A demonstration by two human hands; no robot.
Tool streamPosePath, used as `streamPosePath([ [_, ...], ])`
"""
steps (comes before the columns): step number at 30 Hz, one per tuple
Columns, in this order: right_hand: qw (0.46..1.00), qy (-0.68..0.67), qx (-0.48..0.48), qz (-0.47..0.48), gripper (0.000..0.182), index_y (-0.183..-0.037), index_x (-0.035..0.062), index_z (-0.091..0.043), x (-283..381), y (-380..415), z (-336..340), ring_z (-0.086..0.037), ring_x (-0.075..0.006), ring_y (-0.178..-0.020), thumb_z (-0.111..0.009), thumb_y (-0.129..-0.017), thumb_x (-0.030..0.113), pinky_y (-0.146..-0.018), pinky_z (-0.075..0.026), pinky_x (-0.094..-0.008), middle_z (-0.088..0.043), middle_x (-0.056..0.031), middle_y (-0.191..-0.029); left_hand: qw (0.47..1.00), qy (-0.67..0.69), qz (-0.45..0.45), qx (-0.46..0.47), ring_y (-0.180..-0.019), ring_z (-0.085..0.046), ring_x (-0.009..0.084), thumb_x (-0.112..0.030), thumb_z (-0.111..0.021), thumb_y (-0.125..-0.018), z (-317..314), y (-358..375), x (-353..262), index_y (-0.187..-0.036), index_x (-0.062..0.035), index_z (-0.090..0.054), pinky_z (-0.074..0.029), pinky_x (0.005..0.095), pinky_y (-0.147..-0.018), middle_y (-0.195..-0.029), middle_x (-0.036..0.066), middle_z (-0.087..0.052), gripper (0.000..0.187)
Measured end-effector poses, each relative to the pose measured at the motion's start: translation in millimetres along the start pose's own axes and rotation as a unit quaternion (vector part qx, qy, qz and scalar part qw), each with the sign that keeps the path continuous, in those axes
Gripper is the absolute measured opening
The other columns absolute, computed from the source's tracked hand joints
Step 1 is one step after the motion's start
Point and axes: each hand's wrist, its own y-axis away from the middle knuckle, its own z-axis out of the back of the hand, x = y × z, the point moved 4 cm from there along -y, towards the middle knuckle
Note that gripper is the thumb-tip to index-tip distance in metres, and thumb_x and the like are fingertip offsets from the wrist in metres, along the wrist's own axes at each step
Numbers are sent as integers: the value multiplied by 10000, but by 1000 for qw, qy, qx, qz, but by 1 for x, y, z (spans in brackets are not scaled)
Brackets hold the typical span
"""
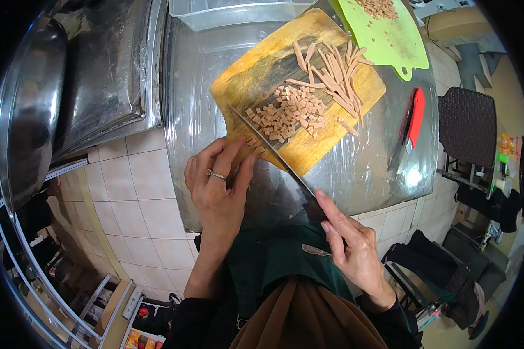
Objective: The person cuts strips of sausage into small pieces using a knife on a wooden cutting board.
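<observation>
My right hand [355, 244] grips a long kitchen knife [273, 152], whose blade slants across the lower left of a wooden cutting board [233, 75]. Beside the blade, the fingertips and thumb of my left hand [218, 183] close around a few short pinkish-brown strips [254, 144] that look like sausage. On the other side of the blade lies a pile of small diced pieces [291, 110] of the same food. Longer uncut strips [340, 75] are heaped at the board's far right, with one loose strip [347, 126] apart from them.
A green cutting board [399, 49] with finely chopped bits [378, 8] sits at the back right. A red-handled knife [413, 119] rests on the metal table [367, 174]. Behind stands a clear plastic container [239, 14]; a dark woven chair [467, 119] is at right.
</observation>
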Motion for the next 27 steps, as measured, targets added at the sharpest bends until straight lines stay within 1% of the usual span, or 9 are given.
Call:
streamPosePath([
  [3,1000,-10,14,-16,593,-1551,204,-525,0,2,-1,-671,-364,-633,-633,-1002,9,-600,-557,-444,-661,-186,-806,999,5,-32,-27,-1029,-633,276,-84,-843,-828,-3,0,1,-1161,-110,-758,-450,423,-960,-1134,57,-677,345],
  [6,1000,0,9,-18,578,-1545,198,-534,-1,3,0,-676,-352,-630,-631,-1005,14,-606,-563,-437,-675,-192,-823,999,18,-28,-31,-1029,-631,267,-92,-847,-825,-4,2,6,-1099,-115,-758,-449,421,-953,-1130,46,-679,289],
  [9,1000,-4,-13,-15,575,-1537,192,-543,-2,3,2,-682,-336,-629,-632,-1001,6,-623,-569,-430,-696,-202,-861,998,9,-51,-25,-1028,-626,246,-104,-851,-822,-4,0,2,-1047,-124,-753,-437,408,-955,-1123,22,-680,246],
  [12,1000,-14,-23,-11,570,-1514,186,-576,-1,5,5,-665,-314,-607,-638,-984,-16,-630,-566,-415,-710,-206,-881,997,-21,-76,-17,-1029,-619,225,-120,-852,-823,-5,-1,-2,-1034,-138,-753,-421,398,-964,-1115,-1,-679,234],
  [16,999,-26,-7,-32,550,-1462,182,-636,-1,17,13,-619,-283,-566,-667,-953,-23,-592,-536,-387,-698,-184,-801,996,-29,-71,-34,-1035,-614,214,-127,-851,-827,-6,0,-1,-1032,-155,-755,-407,396,-978,-1113,-11,-677,228],
  [21,994,28,32,-101,525,-1415,202,-683,-10,40,35,-575,-245,-515,-709,-928,10,-537,-493,-357,-640,-150,-668,997,-35,-66,-32,-1041,-613,213,-124,-846,-832,-8,0,0,-1028,-159,-751,-406,400,-976,-1112,-15,-675,220],
  [22,994,26,20,-102,526,-1409,217,-690,-13,43,36,-564,-239,-499,-719,-922,21,-525,-483,-358,-605,-134,-629,997,-33,-66,-31,-1042,-613,213,-122,-843,-834,-8,0,-1,-1029,-159,-750,-406,401,-975,-1111,-16,-674,219],
  [27,996,54,16,-67,545,-1414,229,-686,-16,42,39,-559,-244,-492,-723,-914,16,-521,-480,-370,-599,-123,-621,997,-28,-63,-26,-1044,-612,215,-112,-831,-843,-8,-1,-1,-1031,-156,-742,-404,402,-969,-1106,-12,-671,213],
])
